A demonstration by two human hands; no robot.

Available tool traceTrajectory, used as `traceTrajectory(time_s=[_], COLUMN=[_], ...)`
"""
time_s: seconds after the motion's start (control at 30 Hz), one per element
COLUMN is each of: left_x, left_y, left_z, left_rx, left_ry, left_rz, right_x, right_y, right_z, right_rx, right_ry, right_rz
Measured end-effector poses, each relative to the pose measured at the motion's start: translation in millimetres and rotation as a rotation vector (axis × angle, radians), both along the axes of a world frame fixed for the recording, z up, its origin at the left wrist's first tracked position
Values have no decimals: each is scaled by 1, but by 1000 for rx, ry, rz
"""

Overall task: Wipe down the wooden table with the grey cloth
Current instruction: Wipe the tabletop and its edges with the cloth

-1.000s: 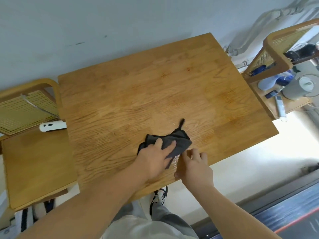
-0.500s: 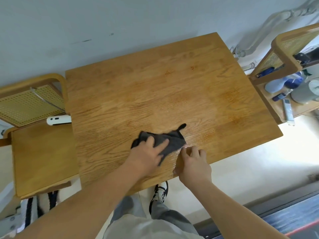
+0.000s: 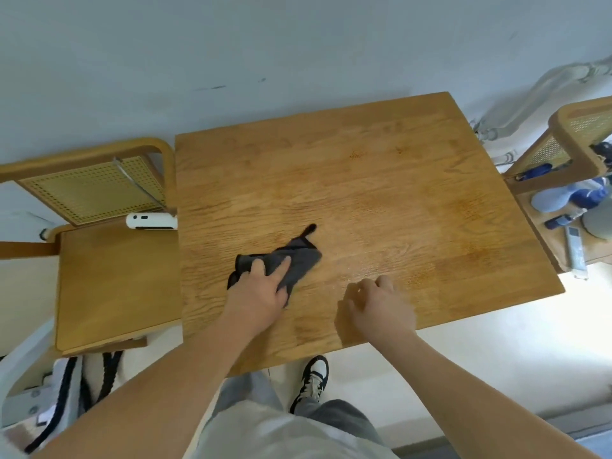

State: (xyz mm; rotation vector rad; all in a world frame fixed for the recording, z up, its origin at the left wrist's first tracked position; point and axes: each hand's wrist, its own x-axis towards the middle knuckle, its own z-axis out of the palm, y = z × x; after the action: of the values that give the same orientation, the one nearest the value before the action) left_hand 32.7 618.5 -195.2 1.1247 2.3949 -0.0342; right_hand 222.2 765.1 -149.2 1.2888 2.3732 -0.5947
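Observation:
The grey cloth (image 3: 299, 260) lies crumpled on the wooden table (image 3: 381, 180), left of the middle and toward the near edge. My left hand (image 3: 258, 293) presses down on the cloth with straight fingers, and covers its near part. My right hand (image 3: 377, 306) rests on the bare wood to the right of the cloth, apart from it, fingers loosely curled and holding nothing.
A wooden chair (image 3: 109, 276) with a cane back stands against the table's left side; a white device (image 3: 150, 221) lies on its seat. A second chair (image 3: 569, 160) at the right holds blue items and a remote (image 3: 574, 248). A wall runs behind the table.
My left hand has slid the cloth leftward across the table. My right hand has let go of the cloth's edge and now sits apart from it.

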Motion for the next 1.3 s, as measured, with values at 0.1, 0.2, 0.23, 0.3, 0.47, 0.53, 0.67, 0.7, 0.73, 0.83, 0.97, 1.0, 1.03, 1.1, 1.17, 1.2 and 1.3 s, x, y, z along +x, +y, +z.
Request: traceTrajectory(time_s=[0.1,0.2,0.23,0.3,0.47,0.53,0.67,0.7,0.73,0.83,0.97,1.0,1.03,1.1,1.17,1.2,1.3], left_x=[-9,21,27,16,-80,-105,-146,-156,-171,-207,-245,-253,-261,-273,-282,-286,-299], left_y=[0,-5,-10,-21,-28,-29,-48,-51,-53,-49,-27,-22,-18,-12,-8,-6,-7], left_z=[0,2,3,6,10,9,9,10,11,11,9,7,6,6,8,10,18], left_rx=[-16,21,39,67,78,112,360,372,379,333,234,221,202,146,109,98,75], left_ry=[2,-35,-86,-199,-117,-234,-761,-723,-603,-224,-117,-101,-90,-100,-78,-59,-42], left_rz=[350,328,244,86,285,293,360,368,359,243,155,147,136,99,39,15,-16], right_x=[-27,-54,-62,-77,-117,-139,-188,-196,-204,-219,-236,-241,-249,-268,-292,-305,-339], right_y=[-10,-27,-33,-45,-71,-83,-95,-96,-96,-104,-103,-96,-87,-64,-36,-21,16], right_z=[-2,-9,-11,-13,-21,-25,-33,-36,-39,-50,-59,-58,-57,-54,-52,-52,-53], right_rx=[-78,-127,-124,-57,18,-28,-66,-50,-24,30,52,62,54,33,49,46,40], right_ry=[193,355,390,459,597,560,441,380,306,135,86,78,62,31,20,19,39], right_rz=[52,115,136,167,214,294,320,334,357,403,425,439,455,482,487,471,366])
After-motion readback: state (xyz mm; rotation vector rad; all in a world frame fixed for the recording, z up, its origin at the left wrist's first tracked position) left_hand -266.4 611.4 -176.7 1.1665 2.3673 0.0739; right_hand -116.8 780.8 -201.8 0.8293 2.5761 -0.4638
